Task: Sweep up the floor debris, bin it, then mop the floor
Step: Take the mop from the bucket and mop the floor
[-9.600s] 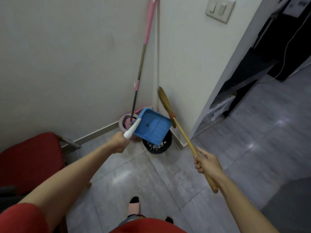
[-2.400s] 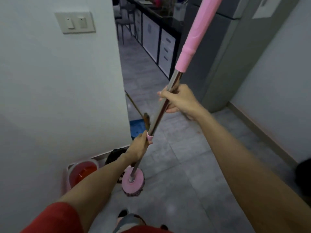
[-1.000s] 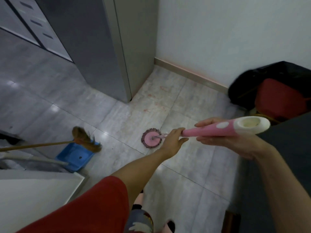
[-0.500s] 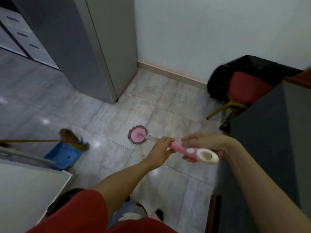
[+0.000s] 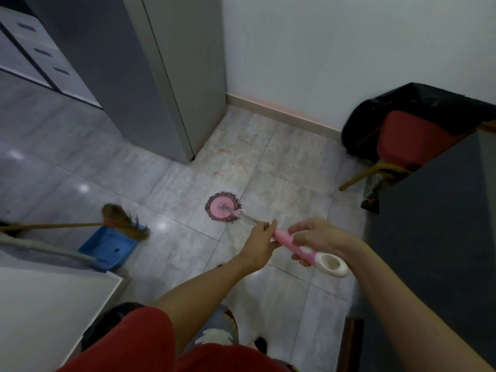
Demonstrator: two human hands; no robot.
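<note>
A pink mop runs from its round head (image 5: 221,207), flat on the grey tiled floor (image 5: 276,162), back to a pink and white handle end (image 5: 319,257). My left hand (image 5: 259,244) grips the shaft where metal meets pink. My right hand (image 5: 318,237) is closed around the pink grip just behind it. Faint reddish stains (image 5: 230,162) mark the tiles beyond the mop head. At the left, a straw broom (image 5: 122,222) lies across a blue dustpan (image 5: 108,247) on the floor.
A grey cabinet (image 5: 171,76) stands at the back left, its corner close to the stains. A red chair (image 5: 402,140) with a black bag (image 5: 418,103) sits at the right wall. A dark counter (image 5: 429,237) borders the right, a white surface (image 5: 48,304) the lower left.
The mop head has stayed on the tile near the stains while my hands shifted slightly along the handle. Earlier I turned away from the bin corner, with broom and dustpan left on the floor.
</note>
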